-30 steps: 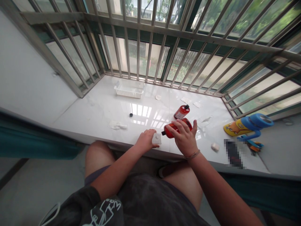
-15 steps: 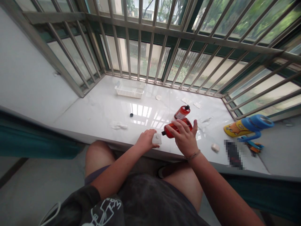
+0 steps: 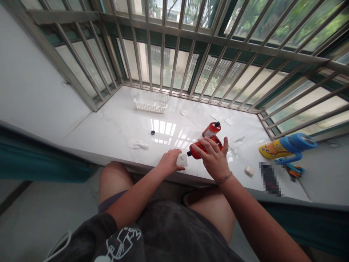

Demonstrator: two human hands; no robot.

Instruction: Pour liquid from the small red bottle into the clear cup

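Right grip (image 3: 216, 160) encloses red bottle (image 3: 194, 151), left (image 3: 170, 161) pinches clear container (image 3: 182, 160); rear bottle's (image 3: 214, 127) label (image 3: 208, 133) illegible.

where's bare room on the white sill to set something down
Glossy white sill: bare left of the crumpled white scrap, toward the white left wall, and between the small round black cap and white perforated plastic basket. Crowded: near centre, where the left hand holds a small translucent container and the right hand a tilted red bottle, another red bottle behind.
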